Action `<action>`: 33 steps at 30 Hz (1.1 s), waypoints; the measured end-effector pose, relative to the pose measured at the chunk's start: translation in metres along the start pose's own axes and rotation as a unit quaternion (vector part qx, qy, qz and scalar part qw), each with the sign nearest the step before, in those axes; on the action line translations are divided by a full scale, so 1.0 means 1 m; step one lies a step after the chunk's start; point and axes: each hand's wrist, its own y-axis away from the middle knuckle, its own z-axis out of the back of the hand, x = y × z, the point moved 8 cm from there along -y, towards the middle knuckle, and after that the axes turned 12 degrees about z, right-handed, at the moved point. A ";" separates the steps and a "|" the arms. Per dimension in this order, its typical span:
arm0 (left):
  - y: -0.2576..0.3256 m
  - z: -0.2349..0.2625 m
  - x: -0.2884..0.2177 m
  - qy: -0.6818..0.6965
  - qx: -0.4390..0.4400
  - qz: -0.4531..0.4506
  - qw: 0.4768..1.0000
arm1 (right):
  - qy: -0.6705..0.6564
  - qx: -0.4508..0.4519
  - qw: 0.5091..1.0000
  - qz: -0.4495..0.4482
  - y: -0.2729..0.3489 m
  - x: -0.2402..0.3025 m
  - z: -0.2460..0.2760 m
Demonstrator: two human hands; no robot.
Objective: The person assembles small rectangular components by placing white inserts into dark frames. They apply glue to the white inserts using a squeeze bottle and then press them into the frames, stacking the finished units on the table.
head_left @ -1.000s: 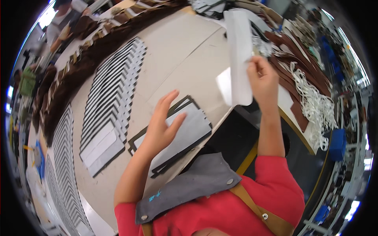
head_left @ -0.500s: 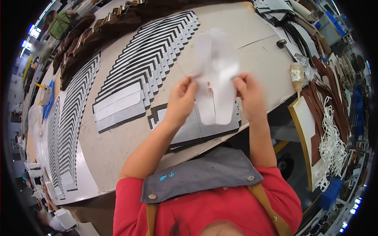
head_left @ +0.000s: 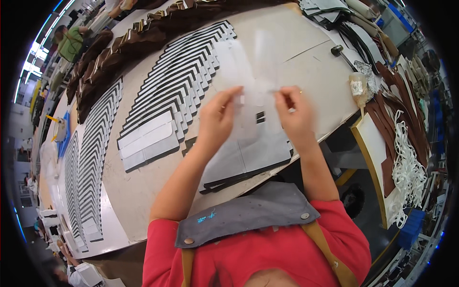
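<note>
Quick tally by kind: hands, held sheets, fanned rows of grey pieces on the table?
Hands: 2, left hand and right hand
Pale sheet, blurred, held by both: 1
Fanned rows of grey pieces: 3
Total: 6

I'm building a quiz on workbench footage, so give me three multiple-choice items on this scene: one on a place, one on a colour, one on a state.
1. Where does the stack of grey panels lie?
A. on the table's near edge, under the hands
B. on the floor
C. on a shelf

2. What colour is the person's shirt?
A. blue
B. red
C. white

3. How is the thin pale sheet held?
A. flat on the table, untouched
B. by the left hand alone
C. lifted above the table by both hands

Answers:
1 A, the stack sits at the table edge nearest the person.
2 B, red shows around the grey bib.
3 C, the left hand and right hand each pinch it with their fingers.
</note>
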 end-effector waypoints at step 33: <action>0.011 0.007 0.044 0.347 0.067 0.206 0.913 | -0.310 0.209 0.877 -0.301 0.022 -0.074 -0.083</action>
